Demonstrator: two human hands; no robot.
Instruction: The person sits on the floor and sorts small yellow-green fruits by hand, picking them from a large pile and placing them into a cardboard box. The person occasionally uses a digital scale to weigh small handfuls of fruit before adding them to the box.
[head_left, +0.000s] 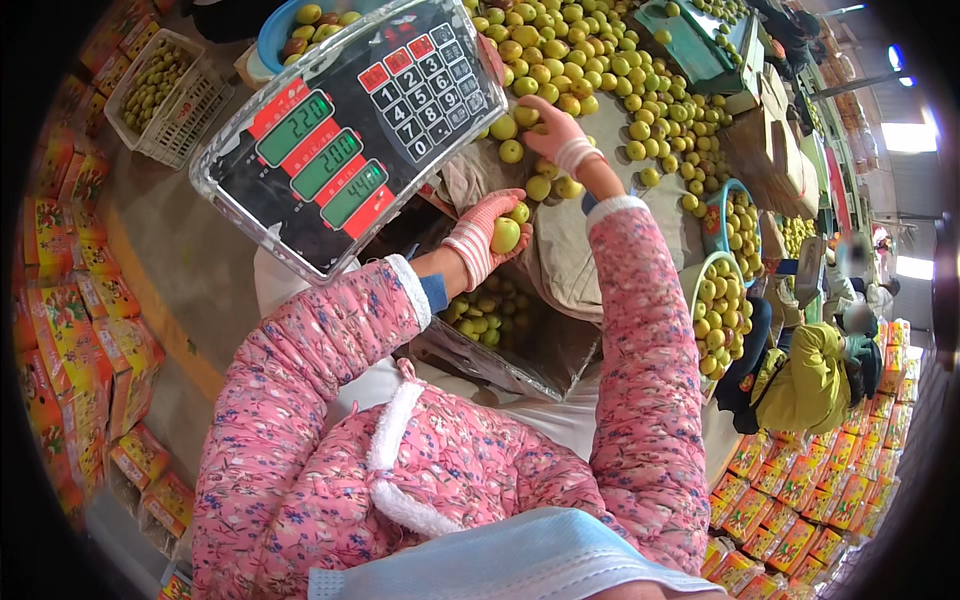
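Note:
Both my hands wear pink gloves with striped cuffs. My left hand (486, 234) is cupped around two green jujubes (506, 233), above an open box (566, 364) with more fruit inside. Reaching farther out, my right hand (555, 135) has its fingers at a jujube (526, 116) on the edge of the big heap (562, 64); its grip is partly hidden. The heap rests on a grey cloth (570, 247) whose folds hang toward the box. Left of my hands, a price scale display (352, 135) with a keypad and lit digits stands tilted, wrapped in clear plastic.
A white plastic crate (180, 112) of fruit stands at far left, near stacked printed cartons (67, 322). Blue basin (277, 37) holds more fruit. Filled buckets (694, 281) stand at right, beside a person in a yellow-green jacket (806, 379). More cartons (810, 480) lie lower right.

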